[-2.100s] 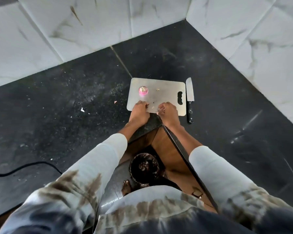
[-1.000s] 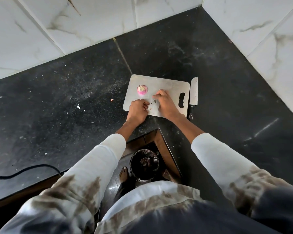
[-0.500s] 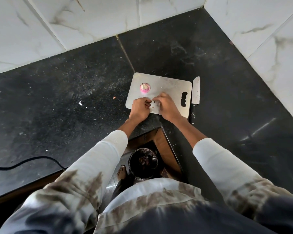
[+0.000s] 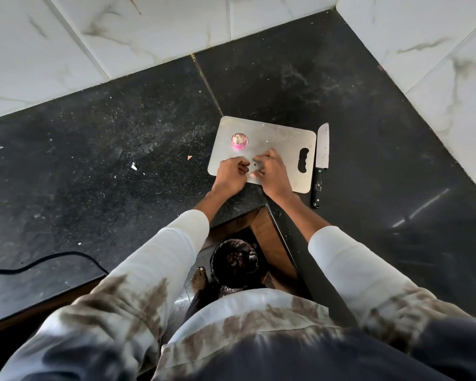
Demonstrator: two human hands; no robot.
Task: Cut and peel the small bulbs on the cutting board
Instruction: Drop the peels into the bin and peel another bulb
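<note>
A grey cutting board [image 4: 280,138] lies on the black counter. One pink bulb [image 4: 239,141] with a pale cut top stands on the board's far left part. My left hand [image 4: 230,176] and my right hand [image 4: 272,173] meet over the board's near edge, just in front of that bulb. The left fingers are curled tight around something small that is almost hidden. The right fingers are bent, with their tips at the left hand's fingertips, and a pale sliver shows at the thumb. Whether the right hand grips anything is unclear.
A knife [image 4: 322,152] with a black handle lies on the counter along the board's right side, blade pointing away. Marble-tiled walls close the back and right. A black cable [image 4: 52,257] crosses the near left. Below the counter corner stands a dark bin [image 4: 234,259]. Scraps [image 4: 134,166] dot the counter.
My right hand has moved up from the board's near edge to join my left hand. Over the last half second both hands stay nearly still, picking at the small thing. The pink bulb has not moved.
</note>
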